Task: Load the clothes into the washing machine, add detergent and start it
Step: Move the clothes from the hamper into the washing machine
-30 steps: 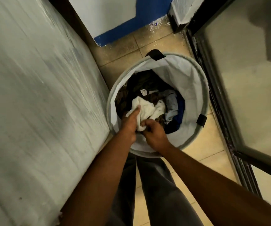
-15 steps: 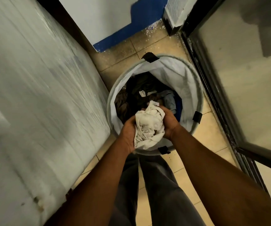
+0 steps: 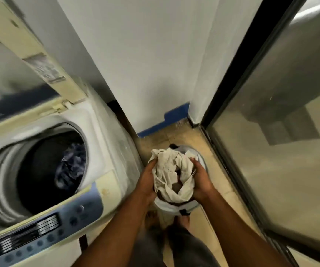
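A bundle of white clothes (image 3: pixel 169 170) is held up between my left hand (image 3: pixel 147 182) and my right hand (image 3: pixel 200 180), right above the white laundry basket (image 3: pixel 174 206) on the floor. Both hands grip the bundle from its sides. To the left stands a top-loading washing machine (image 3: pixel 101 157) with its lid (image 3: pixel 16 60) raised. Dark blue clothes (image 3: pixel 70 168) lie inside its drum. The control panel (image 3: pixel 39 230) runs along the machine's front edge. Most of the basket is hidden behind the bundle and my hands.
A white wall with a blue base strip (image 3: pixel 165 122) is straight ahead. A glass sliding door with a dark frame (image 3: pixel 232 151) closes off the right side. The tiled floor (image 3: pixel 218 182) forms a narrow strip between machine and door. My legs and bare feet show below.
Both hands have lifted the white clothes up out of the basket. The view has risen and swung left, bringing the open washing machine into sight.
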